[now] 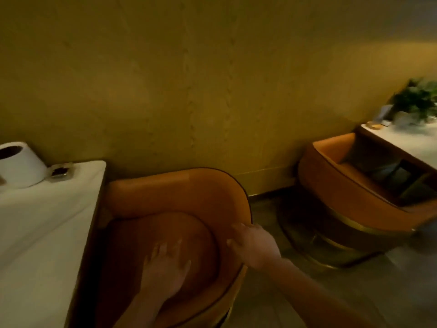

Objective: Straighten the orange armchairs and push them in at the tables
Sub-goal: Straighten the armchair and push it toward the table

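Observation:
An orange armchair with a curved back stands right beside the white-topped table on the left, its seat facing the table edge. My left hand lies flat, fingers spread, on the round seat cushion. My right hand grips the rim of the chair's curved back on its right side. A second orange armchair stands at the right, tucked under another white table.
A white cylindrical holder and a small dish sit on the left table. A potted green plant stands on the right table. A yellow wall runs behind both chairs. Grey floor lies between them.

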`<act>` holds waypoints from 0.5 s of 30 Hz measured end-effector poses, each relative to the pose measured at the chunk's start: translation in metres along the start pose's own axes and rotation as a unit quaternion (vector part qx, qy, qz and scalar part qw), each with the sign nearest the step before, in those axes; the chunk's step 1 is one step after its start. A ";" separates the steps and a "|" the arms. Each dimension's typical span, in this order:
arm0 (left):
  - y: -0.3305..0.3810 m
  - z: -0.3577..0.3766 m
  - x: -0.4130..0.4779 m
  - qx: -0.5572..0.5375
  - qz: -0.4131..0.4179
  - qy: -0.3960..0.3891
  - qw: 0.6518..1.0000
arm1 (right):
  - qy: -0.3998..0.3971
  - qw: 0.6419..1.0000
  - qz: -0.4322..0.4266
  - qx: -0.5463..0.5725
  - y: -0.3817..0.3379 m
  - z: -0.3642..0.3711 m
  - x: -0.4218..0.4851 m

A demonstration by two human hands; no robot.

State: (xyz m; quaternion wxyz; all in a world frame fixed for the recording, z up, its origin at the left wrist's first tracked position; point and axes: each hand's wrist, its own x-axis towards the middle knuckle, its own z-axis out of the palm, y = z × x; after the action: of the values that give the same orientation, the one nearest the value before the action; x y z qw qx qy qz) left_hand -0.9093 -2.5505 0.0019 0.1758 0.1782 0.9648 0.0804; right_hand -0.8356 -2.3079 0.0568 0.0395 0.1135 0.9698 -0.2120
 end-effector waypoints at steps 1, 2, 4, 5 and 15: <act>0.009 0.000 0.003 -0.002 -0.010 0.005 1.000 | -0.015 1.000 -0.015 -0.005 0.008 -0.006 0.012; 0.018 -0.001 0.007 -0.006 -0.021 0.014 1.000 | -0.028 0.999 -0.028 -0.007 0.014 -0.012 0.025; 0.032 -0.001 0.018 -0.024 -0.048 0.027 0.998 | -0.057 0.997 -0.057 -0.018 0.023 -0.019 0.056; 0.038 -0.002 0.025 -0.033 -0.065 0.028 0.997 | -0.070 0.995 -0.070 -0.024 0.027 -0.021 0.072; 0.081 0.015 0.098 -0.116 -0.222 0.017 0.968 | -0.208 0.959 -0.165 -0.098 0.056 -0.007 0.216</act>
State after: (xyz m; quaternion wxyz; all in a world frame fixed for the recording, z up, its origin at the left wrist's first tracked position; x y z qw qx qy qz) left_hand -0.9641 -2.4376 -0.0246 0.1924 -0.0638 0.9672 0.1531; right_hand -1.0327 -2.2113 0.0135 0.2156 -0.0991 0.9615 -0.1389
